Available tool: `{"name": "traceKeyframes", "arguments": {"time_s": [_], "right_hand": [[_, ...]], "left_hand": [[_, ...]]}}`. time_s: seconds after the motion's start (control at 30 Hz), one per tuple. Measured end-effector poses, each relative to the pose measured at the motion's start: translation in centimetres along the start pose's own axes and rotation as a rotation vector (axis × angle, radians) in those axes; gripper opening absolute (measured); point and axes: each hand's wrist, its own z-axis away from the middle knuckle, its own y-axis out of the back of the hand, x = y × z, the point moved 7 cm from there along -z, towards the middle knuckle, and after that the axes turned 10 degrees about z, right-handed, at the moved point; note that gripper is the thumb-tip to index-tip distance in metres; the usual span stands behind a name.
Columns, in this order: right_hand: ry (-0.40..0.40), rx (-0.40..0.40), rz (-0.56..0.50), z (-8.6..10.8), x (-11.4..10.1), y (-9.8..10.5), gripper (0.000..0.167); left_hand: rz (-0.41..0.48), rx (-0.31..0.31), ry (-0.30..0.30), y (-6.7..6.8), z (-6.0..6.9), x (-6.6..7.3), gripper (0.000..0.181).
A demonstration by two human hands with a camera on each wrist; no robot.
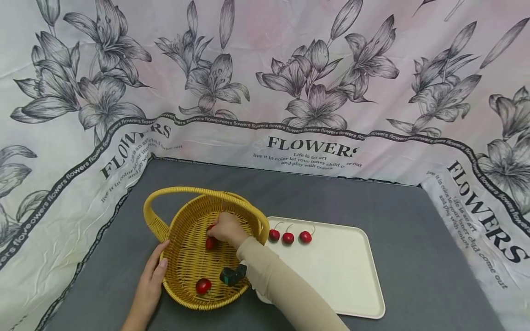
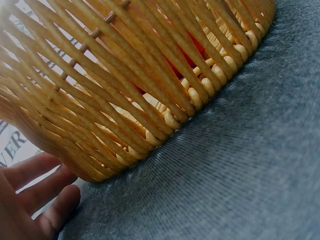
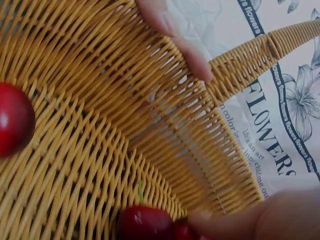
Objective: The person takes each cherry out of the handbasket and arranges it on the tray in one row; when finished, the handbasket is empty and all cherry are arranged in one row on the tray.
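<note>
A yellow woven basket stands on the dark cloth, its handle arched over the far side. My left hand rests against the basket's left rim with its fingers fairly straight; the left wrist view shows its fingers beside the wicker wall. Inside the basket, my right hand pinches a red cherry at its fingertips. Right beside that lies another cherry with a green stem. One more cherry lies near the basket's front. The right palm is hidden from the head view.
A cream tray lies right of the basket, partly behind the right forearm. Three stemmed cherries sit in a row along its far left part. A floral curtain borders the grey cloth at the back and sides.
</note>
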Motion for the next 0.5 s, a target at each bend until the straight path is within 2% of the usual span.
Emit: {"name": "traceKeyframes", "arguments": {"time_s": [0.13, 0.23, 0.27, 0.37, 0.43, 0.5], "right_hand": [[0.088, -0.021, -0.053, 1.8, -1.0, 0.4, 0.052], [0.158, -0.059, -0.068, 3.9, -1.9, 0.8, 0.022], [0.186, -0.066, -0.057, 4.7, -2.2, 1.1, 0.017], [0.311, -0.1, -0.031, 7.3, -3.0, 1.8, 0.032], [0.39, -0.124, -0.033, 9.2, -3.1, 2.4, 0.026], [0.428, -0.153, -0.069, 10.9, -2.6, 3.0, 0.019]], "left_hand": [[0.003, -0.008, 0.02, 0.0, 0.1, -0.2, 0.045], [0.005, -0.012, 0.023, 0.0, 0.1, -0.2, 0.045], [0.008, -0.015, 0.021, 0.0, 0.1, -0.2, 0.045], [0.011, -0.017, 0.01, 0.0, 0.1, -0.1, 0.045], [0.015, -0.017, 0.003, -0.1, 0.1, -0.1, 0.045], [0.017, -0.012, -0.004, -0.1, 0.1, 0.0, 0.045]]}}
